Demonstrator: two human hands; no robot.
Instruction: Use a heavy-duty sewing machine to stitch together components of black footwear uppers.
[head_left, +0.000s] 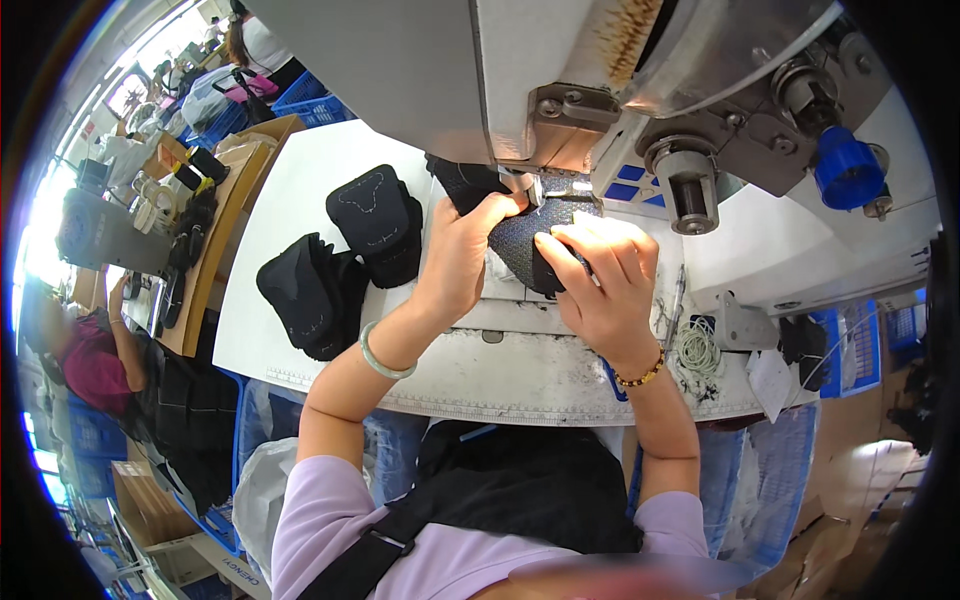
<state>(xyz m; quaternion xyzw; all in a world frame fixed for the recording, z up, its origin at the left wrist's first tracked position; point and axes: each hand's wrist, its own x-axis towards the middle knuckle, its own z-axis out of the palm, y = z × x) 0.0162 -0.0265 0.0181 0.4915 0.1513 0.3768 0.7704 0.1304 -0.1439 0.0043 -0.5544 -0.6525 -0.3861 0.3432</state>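
A dark grey mesh fabric piece [515,252] with a black edge lies under the lit needle area of a sewing machine [375,70]. My left hand [460,255] grips it from the left, thumb and fingers close to the presser foot [519,183]. On the right, my right hand [607,272] has its bent fingers pressed over the same piece, partly hiding it. A black part [465,185] shows behind my left hand; I cannot tell if it joins the mesh. To the left stand two stacks of black fabric pieces [375,212] [308,292], their top faces marked with pale outlines.
The white table [480,365] has a ruler strip along its near edge. On its right lie a coil of pale cord [697,347] and a slim metal tool [677,292]. Blue crates [850,345] stand beyond. At far left another person [95,365] sits by a wooden bench [215,250].
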